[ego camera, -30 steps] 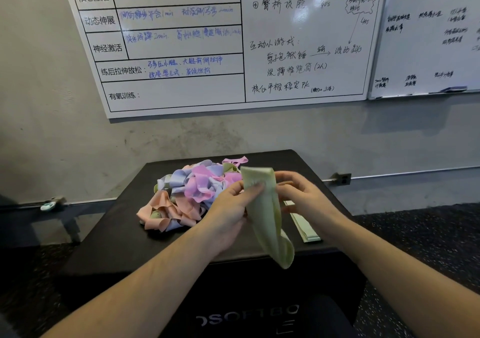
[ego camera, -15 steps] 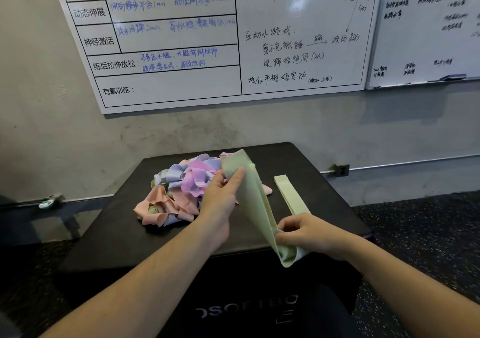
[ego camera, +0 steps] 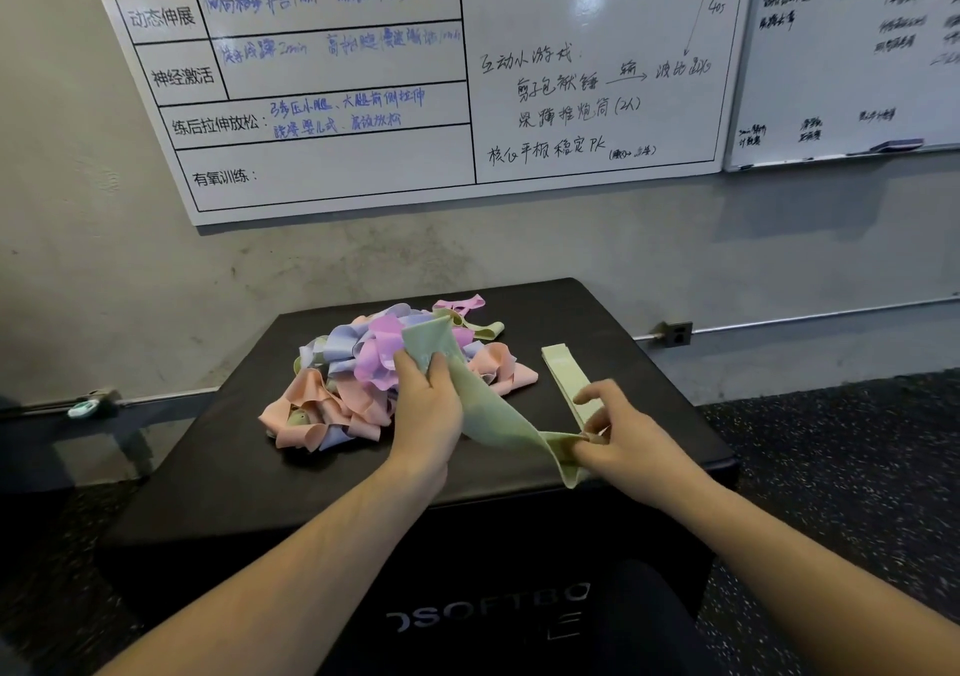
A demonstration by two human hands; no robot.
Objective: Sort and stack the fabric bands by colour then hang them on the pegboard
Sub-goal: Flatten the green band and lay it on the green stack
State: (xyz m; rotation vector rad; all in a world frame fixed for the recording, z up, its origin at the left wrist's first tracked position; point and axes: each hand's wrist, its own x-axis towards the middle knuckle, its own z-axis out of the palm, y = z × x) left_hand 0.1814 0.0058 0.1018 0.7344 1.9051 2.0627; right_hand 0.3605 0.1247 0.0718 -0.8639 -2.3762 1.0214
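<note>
Beneath gym whiteboards, my left hand and right hand pinch a green band taut, sorting; next, stacking it on the green pile.

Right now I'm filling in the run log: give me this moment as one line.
stage: sorting green | left hand: grips green band top | right hand: pinches its lower end | green stack: on box | mixed pile: unsorted

Dim room, whiteboard glare, wide-angle distortion.
</note>
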